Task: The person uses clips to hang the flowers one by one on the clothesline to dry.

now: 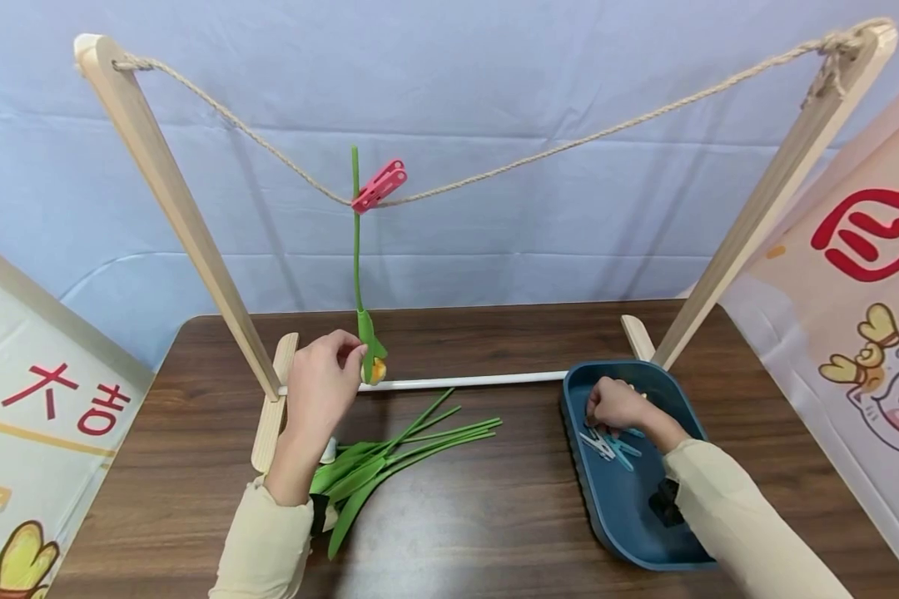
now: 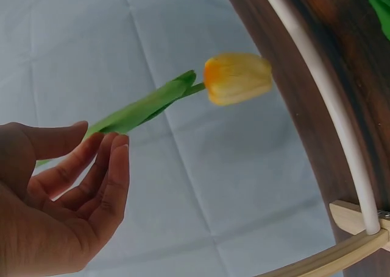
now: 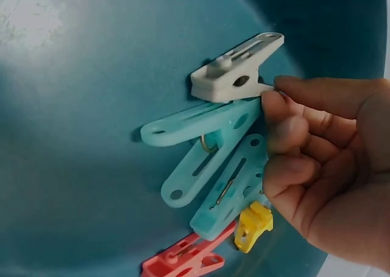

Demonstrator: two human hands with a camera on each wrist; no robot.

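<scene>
A yellow artificial tulip (image 2: 239,78) hangs upside down from the rope, its stem (image 1: 356,258) clipped there by a pink clothespin (image 1: 379,185). My left hand (image 1: 325,378) pinches the tulip's green leaf (image 2: 143,108) between thumb and fingertips. Inside the blue bin (image 1: 595,507), my right hand (image 1: 618,405) pinches one end of a white clothespin (image 3: 234,73) with thumb and forefinger. Two teal clothespins (image 3: 210,137) lie right beside it. A yellow clip (image 3: 253,226) and a red clothespin (image 3: 189,255) are lower down in the right wrist view.
Two wooden posts (image 1: 183,220) carry the sagging rope (image 1: 569,148). Between their feet runs a white rod (image 1: 479,381). More tulips with green stems (image 1: 442,437) lie on the brown table (image 1: 524,507), partly behind my left forearm. A black object (image 1: 667,502) sits in the bin.
</scene>
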